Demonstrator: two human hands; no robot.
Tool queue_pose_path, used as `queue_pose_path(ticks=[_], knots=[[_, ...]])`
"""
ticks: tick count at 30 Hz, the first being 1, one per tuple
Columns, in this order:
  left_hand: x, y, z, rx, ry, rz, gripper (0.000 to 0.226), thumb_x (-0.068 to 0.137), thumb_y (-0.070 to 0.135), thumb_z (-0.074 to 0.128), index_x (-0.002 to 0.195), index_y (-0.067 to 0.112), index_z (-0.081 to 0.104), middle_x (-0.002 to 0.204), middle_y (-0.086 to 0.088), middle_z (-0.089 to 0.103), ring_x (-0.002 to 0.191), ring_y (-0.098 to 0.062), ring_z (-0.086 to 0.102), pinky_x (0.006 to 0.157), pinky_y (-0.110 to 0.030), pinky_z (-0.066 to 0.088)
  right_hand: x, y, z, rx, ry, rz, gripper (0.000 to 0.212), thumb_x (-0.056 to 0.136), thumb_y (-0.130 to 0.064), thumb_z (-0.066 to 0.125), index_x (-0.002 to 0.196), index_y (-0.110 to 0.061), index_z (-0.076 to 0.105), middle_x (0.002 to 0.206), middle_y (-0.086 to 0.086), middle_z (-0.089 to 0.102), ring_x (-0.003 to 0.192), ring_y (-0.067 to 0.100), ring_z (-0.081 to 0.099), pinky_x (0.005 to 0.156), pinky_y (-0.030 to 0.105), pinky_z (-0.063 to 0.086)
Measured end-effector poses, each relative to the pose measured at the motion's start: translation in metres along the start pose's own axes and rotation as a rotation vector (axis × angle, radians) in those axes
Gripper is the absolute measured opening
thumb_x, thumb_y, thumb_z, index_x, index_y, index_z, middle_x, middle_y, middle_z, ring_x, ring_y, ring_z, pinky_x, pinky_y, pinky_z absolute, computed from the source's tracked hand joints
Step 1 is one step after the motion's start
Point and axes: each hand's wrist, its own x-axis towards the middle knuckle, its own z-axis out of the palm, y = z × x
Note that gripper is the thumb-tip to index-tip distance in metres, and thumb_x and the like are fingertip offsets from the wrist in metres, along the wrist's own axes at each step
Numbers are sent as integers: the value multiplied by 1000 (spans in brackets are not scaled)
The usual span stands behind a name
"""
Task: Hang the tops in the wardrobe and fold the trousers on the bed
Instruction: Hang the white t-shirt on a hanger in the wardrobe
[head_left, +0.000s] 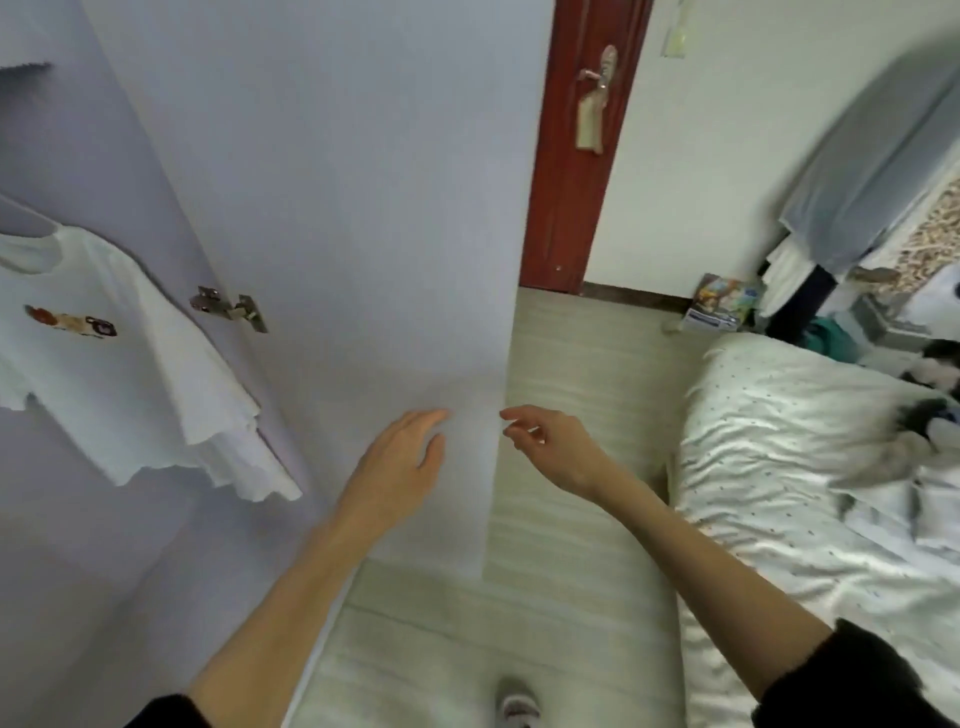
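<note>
Black sleeves (862, 670) pushed up; bare forearms (691, 561).

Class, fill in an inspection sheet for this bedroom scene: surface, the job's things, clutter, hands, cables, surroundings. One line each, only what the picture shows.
Surface: bed at right, with a pale dotted, rumpled cover.
Job's things: white T-shirt with a small printed motif hangs inside the wardrobe; open wardrobe door with a metal hinge; dark and white garments, blurred, lie on the bed's far end.
Clutter: colourful box on the floor by the wall.
Hands: left hand open, against the door panel; right hand at the door's edge, fingers loosely curled, holding nothing.
Cables: nothing seen.
Surroundings: red-brown room door with a handle; pale plank floor.
</note>
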Motion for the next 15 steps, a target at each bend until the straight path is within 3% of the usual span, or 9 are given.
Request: queue_pose_path(ticks=[5,11,15], knots=[[12,80,90,-26,-190,219,31,96,7,47,125,7,58,125,-8,60,116,-22,56,98,-26,38,-96,87,-62,66,206,240,30,96,-12,49,124,-8,59,116,13,65,104,27,63,96,32,45],[8,198,206,-96,-410,459,29,92,3,52,119,6,61,113,-11,66,105,-24,63,93,-32,45,-225,187,-130,182,433,491,30,98,-15,47,125,-14,58,114,7,67,102,21,63,93,27,46],[-13,292,303,-110,-605,579,32,96,13,47,126,15,57,124,0,61,113,-14,56,94,-20,39,-323,262,-176,248,607,639,29,97,-14,46,123,-13,59,110,6,68,97,20,63,85,26,47]])
